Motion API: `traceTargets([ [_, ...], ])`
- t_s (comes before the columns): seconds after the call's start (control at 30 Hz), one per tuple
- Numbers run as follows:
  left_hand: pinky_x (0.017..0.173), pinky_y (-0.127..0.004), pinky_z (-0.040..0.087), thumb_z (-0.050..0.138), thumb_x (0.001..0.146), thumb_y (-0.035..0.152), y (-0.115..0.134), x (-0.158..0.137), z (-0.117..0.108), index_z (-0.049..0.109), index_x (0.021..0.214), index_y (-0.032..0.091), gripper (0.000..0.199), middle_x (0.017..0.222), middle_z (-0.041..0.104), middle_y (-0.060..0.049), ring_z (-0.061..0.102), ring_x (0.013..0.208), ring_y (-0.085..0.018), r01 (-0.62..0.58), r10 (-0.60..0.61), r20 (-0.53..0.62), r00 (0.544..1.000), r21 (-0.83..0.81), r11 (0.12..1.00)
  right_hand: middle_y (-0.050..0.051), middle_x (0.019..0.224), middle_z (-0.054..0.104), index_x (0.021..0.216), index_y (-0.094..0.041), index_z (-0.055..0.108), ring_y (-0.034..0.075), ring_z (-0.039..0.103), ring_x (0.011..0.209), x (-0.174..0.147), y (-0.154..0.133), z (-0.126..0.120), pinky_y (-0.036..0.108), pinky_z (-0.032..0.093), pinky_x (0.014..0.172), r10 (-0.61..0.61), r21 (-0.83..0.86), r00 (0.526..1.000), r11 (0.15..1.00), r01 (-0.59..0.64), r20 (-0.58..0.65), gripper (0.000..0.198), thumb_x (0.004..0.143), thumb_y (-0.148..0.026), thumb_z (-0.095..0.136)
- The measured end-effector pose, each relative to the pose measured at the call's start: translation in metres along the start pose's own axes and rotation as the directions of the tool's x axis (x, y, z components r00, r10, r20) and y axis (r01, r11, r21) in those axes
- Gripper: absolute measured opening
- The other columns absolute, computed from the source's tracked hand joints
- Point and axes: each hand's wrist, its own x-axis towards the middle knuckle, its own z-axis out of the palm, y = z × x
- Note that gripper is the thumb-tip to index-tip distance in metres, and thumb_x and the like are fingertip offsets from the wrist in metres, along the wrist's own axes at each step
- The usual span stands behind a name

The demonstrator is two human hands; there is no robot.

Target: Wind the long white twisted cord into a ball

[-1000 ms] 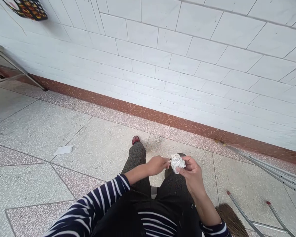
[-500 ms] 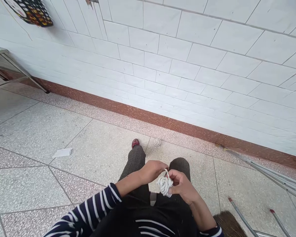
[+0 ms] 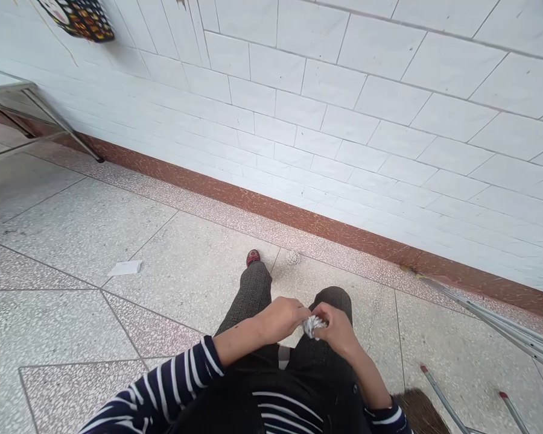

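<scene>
A small bundle of white yarn (image 3: 314, 327) sits above my lap, partly covered by fingers and slightly blurred. My right hand (image 3: 337, 330) is closed around its right side with thumb and fingers. At its left edge, my left hand (image 3: 286, 317) is closed in a pinch on the yarn; its fingertips are partly hidden. On the floor beyond my knees lies a white yarn ball (image 3: 292, 257), close to my red shoe (image 3: 253, 257).
A tiled wall (image 3: 298, 120) rises in front. Metal poles (image 3: 484, 319) lie at right, near red-tipped chair legs (image 3: 438, 392) and a brown mat (image 3: 419, 413). At left are a metal-framed table (image 3: 63, 120) and white paper (image 3: 125, 267) on the floor. A patterned bag (image 3: 88, 21) hangs upper left.
The yarn bundle has turned and moved up and right in my right hand. My left hand has come against it, and the strand between my hands is less visible. The view has shifted slightly.
</scene>
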Motion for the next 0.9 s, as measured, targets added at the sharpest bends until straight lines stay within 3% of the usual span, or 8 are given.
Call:
traceTargets([
  [0.1,0.071,-0.023,0.042,0.049,0.097,0.018,-0.003,0.004,-0.008,0.064,0.086,0.016,0.019,0.083,0.066,-0.004,0.062,0.079,-0.016,-0.043,0.041,-0.037,0.998,-0.036,0.998,-0.001,0.067,0.064,0.072,-0.019,0.065,0.016,0.055,0.063,-0.013,-0.001,0.01,0.028,0.043,0.062,0.04,0.095,0.979,0.994,-0.06,0.202,0.034,0.047,-0.024,0.086],
  [0.23,0.069,-0.02,0.04,0.044,0.101,0.021,-0.006,0.008,0.0,0.065,0.086,0.016,0.026,0.082,0.068,-0.003,0.062,0.078,-0.014,0.047,-0.068,-0.069,0.995,-0.277,0.96,-0.002,0.073,0.064,0.078,-0.019,0.064,0.014,0.055,0.067,-0.031,-0.013,0.004,0.026,0.044,0.064,0.021,0.212,0.971,0.975,-0.072,0.237,0.037,0.055,-0.035,0.088],
  [0.3,0.066,-0.02,0.038,0.046,0.1,0.02,-0.006,0.009,0.009,0.065,0.087,0.016,0.024,0.081,0.068,-0.003,0.062,0.076,-0.014,0.119,-0.139,-0.031,0.99,-0.353,0.928,-0.001,0.076,0.064,0.08,-0.02,0.064,0.015,0.056,0.068,-0.036,-0.021,-0.002,0.026,0.045,0.062,0.002,0.25,0.987,0.967,-0.042,0.158,0.038,0.057,-0.038,0.088],
  [0.4,0.064,-0.02,0.036,0.049,0.098,0.02,-0.003,0.012,0.021,0.065,0.083,0.015,0.022,0.079,0.068,-0.003,0.062,0.075,-0.015,0.198,-0.205,0.016,0.979,-0.341,0.919,0.002,0.079,0.067,0.085,-0.019,0.066,0.017,0.059,0.071,-0.035,-0.031,-0.011,0.028,0.048,0.063,-0.031,0.241,0.998,0.97,0.045,-0.058,0.04,0.059,-0.039,0.088],
  [0.63,0.064,-0.022,0.035,0.046,0.1,0.026,0.005,0.017,0.02,0.062,0.079,0.017,0.028,0.076,0.066,-0.002,0.063,0.074,-0.016,0.144,-0.15,-0.019,0.988,-0.179,0.973,0.003,0.088,0.07,0.089,-0.021,0.062,0.022,0.063,0.086,-0.017,-0.035,-0.019,0.033,0.05,0.076,-0.157,0.073,0.894,0.976,0.206,-0.42,0.041,0.062,-0.04,0.086],
  [0.8,0.066,-0.023,0.039,0.043,0.102,0.026,0.011,0.013,0.013,0.063,0.083,0.017,0.03,0.077,0.066,-0.003,0.064,0.075,-0.016,0.085,-0.088,-0.034,0.995,-0.085,0.993,0.005,0.091,0.071,0.095,-0.022,0.059,0.025,0.065,0.089,-0.021,-0.035,-0.023,0.035,0.049,0.078,-0.202,-0.069,0.833,0.978,0.195,-0.515,0.039,0.068,-0.041,0.08],
  [0.9,0.067,-0.024,0.041,0.04,0.103,0.025,0.019,0.011,0.005,0.063,0.088,0.016,0.029,0.079,0.066,-0.004,0.063,0.076,-0.017,0.025,-0.025,-0.065,0.998,-0.009,1.0,0.008,0.098,0.07,0.096,-0.023,0.058,0.027,0.064,0.091,-0.021,-0.033,-0.023,0.036,0.047,0.077,-0.21,-0.304,0.871,0.95,0.074,-0.445,0.03,0.074,-0.039,0.07],
])
